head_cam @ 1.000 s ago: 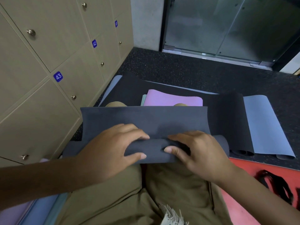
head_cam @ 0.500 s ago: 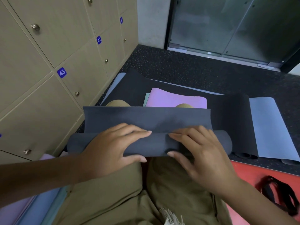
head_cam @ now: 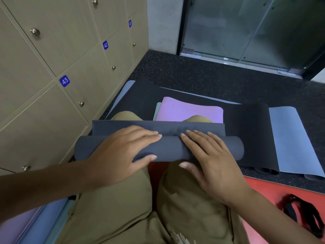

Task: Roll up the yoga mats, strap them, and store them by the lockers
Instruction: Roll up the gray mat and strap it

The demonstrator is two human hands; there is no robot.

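A dark grey yoga mat (head_cam: 168, 148) lies across my lap, partly rolled into a tube, with its flat remainder (head_cam: 123, 125) stretching away over my knees. My left hand (head_cam: 123, 155) lies on top of the roll's left half, fingers stretched over it and thumb at the near side. My right hand (head_cam: 211, 159) presses the right half the same way. Beyond my knees a purple mat (head_cam: 186, 110) lies on a flat black mat (head_cam: 246, 129).
Beige numbered lockers (head_cam: 44, 120) line the left side. A pale blue-grey mat (head_cam: 290, 138) lies flat at right, a red mat (head_cam: 260, 187) under me with a black strap (head_cam: 302, 213) on it. Blue and purple mats (head_cam: 35, 222) lie bottom left. Glass doors (head_cam: 246, 29) stand ahead.
Both hands have pushed the roll forward, so it is thicker and the flat part shorter. The fingers went from curled round the near edge to stretched over the roll.
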